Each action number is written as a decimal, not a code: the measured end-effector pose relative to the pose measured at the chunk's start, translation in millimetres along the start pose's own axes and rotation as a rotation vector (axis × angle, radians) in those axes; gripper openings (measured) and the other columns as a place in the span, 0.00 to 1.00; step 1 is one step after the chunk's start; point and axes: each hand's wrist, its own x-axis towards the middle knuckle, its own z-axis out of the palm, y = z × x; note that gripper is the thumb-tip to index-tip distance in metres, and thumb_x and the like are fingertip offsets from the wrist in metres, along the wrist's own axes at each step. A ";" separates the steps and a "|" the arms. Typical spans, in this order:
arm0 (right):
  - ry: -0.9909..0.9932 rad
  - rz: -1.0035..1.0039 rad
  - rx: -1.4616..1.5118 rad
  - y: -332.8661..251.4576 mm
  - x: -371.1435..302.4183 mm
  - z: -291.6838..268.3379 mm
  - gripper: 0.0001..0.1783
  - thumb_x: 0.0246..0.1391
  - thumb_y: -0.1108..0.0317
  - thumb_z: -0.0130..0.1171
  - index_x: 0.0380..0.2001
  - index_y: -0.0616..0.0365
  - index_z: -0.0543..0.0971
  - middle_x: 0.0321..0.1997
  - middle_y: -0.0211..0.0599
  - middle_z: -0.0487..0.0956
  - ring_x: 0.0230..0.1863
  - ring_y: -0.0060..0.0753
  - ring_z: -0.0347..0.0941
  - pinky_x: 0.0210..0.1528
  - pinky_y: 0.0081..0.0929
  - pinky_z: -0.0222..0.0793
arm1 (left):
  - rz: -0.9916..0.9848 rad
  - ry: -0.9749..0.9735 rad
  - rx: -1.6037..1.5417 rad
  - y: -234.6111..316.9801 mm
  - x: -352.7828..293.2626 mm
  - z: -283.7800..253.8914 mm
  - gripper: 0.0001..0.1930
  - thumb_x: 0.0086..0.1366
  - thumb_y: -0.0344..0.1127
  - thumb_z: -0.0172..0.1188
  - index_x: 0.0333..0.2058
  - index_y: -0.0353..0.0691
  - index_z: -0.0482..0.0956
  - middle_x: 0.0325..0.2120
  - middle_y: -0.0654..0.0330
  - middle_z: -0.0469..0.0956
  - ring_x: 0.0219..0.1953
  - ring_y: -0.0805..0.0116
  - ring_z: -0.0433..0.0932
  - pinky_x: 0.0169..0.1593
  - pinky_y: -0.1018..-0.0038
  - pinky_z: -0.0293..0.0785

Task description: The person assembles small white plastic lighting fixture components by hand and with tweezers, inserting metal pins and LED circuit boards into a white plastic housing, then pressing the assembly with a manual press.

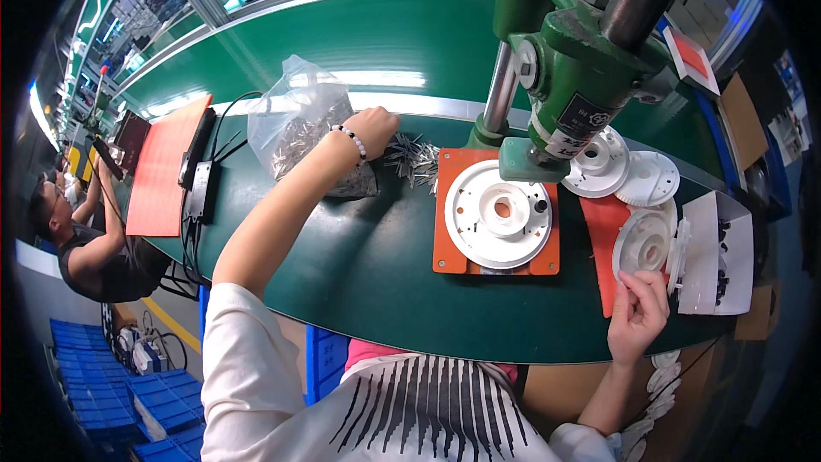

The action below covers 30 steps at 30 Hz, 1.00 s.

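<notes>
My left hand (374, 128) reaches out over a scattered pile of small metal pins (412, 158) beside a clear plastic bag (299, 124) of the same pins; its fingers curl down onto the pile. A white round plastic disc (499, 210) lies on an orange pad (446, 239) under a green press (560, 77). My right hand (637, 312) sits at the table's near edge, fingers pinched together, just below another white round part (646, 244). Whether it holds something small is unclear.
More white discs (624, 171) lie behind the press on the right. A white box (714, 252) with small dark parts stands at far right. A red mat (167, 167) and black cabled devices (201, 180) lie left. Another person (94, 239) works farther left. Blue crates (128, 393) stand below.
</notes>
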 end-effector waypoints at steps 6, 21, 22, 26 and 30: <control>-0.014 -0.035 0.041 -18.4 -1.6 14.1 0.10 0.40 0.84 0.57 0.29 0.63 0.78 0.27 0.31 0.70 0.16 0.15 0.58 0.15 0.12 0.49 | 0.000 0.106 -0.437 12.7 -16.4 -33.9 0.04 0.52 0.27 0.55 0.25 0.32 0.73 0.19 0.54 0.75 0.25 0.62 0.76 0.32 0.72 0.72; -0.098 -0.503 0.179 -74.6 11.2 77.9 0.16 0.31 0.81 0.62 0.31 0.64 0.78 0.29 0.34 0.72 0.22 0.26 0.72 0.20 0.21 0.69 | -0.059 -0.565 -1.921 145.6 -107.5 -95.8 0.06 0.57 0.24 0.56 0.30 0.33 0.68 0.24 0.56 0.77 0.26 0.74 0.77 0.25 0.81 0.77; -0.030 -0.487 0.185 -75.8 9.2 77.1 0.15 0.30 0.81 0.63 0.29 0.61 0.78 0.27 0.33 0.73 0.22 0.27 0.72 0.21 0.20 0.68 | -0.081 -0.545 -1.964 147.5 -106.7 -94.7 0.07 0.56 0.23 0.57 0.29 0.34 0.66 0.24 0.56 0.77 0.26 0.74 0.78 0.24 0.81 0.77; -0.100 -0.480 0.183 -76.6 11.1 64.9 0.12 0.31 0.81 0.63 0.25 0.58 0.78 0.26 0.33 0.74 0.22 0.29 0.72 0.21 0.20 0.69 | -0.094 -0.592 -1.960 153.2 -106.5 -95.7 0.09 0.55 0.23 0.58 0.28 0.36 0.64 0.24 0.55 0.77 0.26 0.74 0.78 0.24 0.81 0.77; -0.079 -0.528 0.162 -69.9 9.8 70.4 0.09 0.36 0.78 0.61 0.27 0.63 0.78 0.27 0.33 0.73 0.21 0.22 0.70 0.20 0.16 0.66 | -0.037 -0.601 -1.942 149.7 -108.8 -94.5 0.08 0.57 0.26 0.58 0.28 0.36 0.65 0.25 0.58 0.76 0.25 0.77 0.75 0.25 0.83 0.76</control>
